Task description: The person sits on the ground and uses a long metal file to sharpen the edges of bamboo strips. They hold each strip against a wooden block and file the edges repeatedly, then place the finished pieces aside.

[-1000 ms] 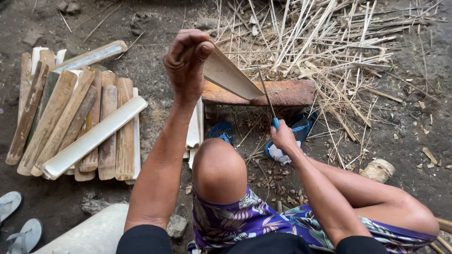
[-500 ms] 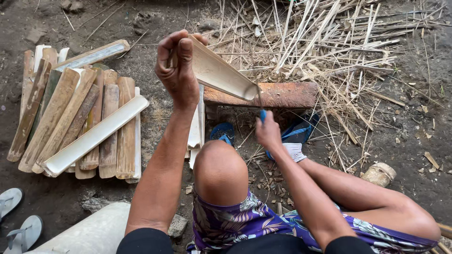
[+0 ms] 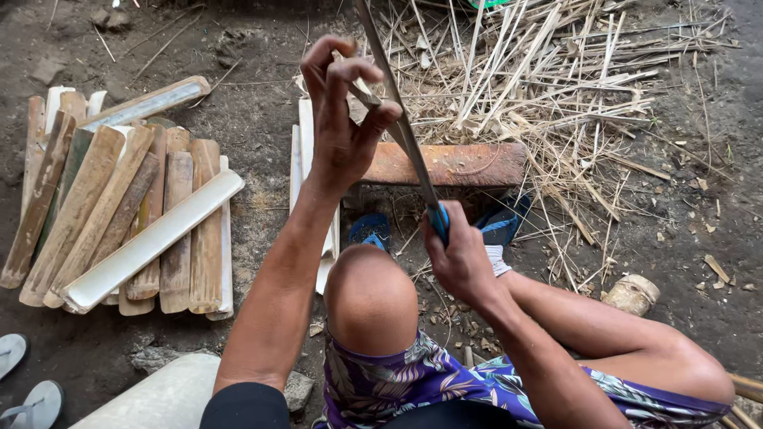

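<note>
Head view shows the left hand (image 3: 343,131) pinching the upper end of a bamboo strip (image 3: 367,94), held above the raised knee (image 3: 370,294). Right hand (image 3: 461,258) grips a blue-handled knife (image 3: 405,135), its blade set against the strip.

bamboo slat (image 3: 362,87) turned edge-on, knife (image 3: 397,119) raised upright against it
</note>
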